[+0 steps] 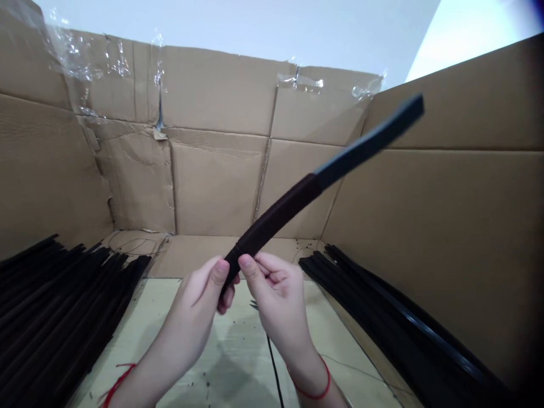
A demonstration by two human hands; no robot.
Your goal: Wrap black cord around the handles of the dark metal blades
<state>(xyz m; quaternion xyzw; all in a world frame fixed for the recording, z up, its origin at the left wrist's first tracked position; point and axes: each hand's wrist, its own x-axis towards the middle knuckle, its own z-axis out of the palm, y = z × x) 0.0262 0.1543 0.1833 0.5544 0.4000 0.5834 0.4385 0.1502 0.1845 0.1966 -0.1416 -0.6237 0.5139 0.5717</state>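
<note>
Strip (365, 144), long & black, is up over the table (178, 340), low end in both hands. L hand (199, 300) & R hand (278, 300) are curled shut, thumbs pinching it by the thread wrap (276, 218). Looks like wrapping work; thread needs a tight pinch. Long way runs up & right, tip far from person.

Creased cardboard panels (221, 170) with clear tape (297, 79) fence pale tabletop (238, 368) on three sides; plain white wall (255, 28) above, even soft light
</note>
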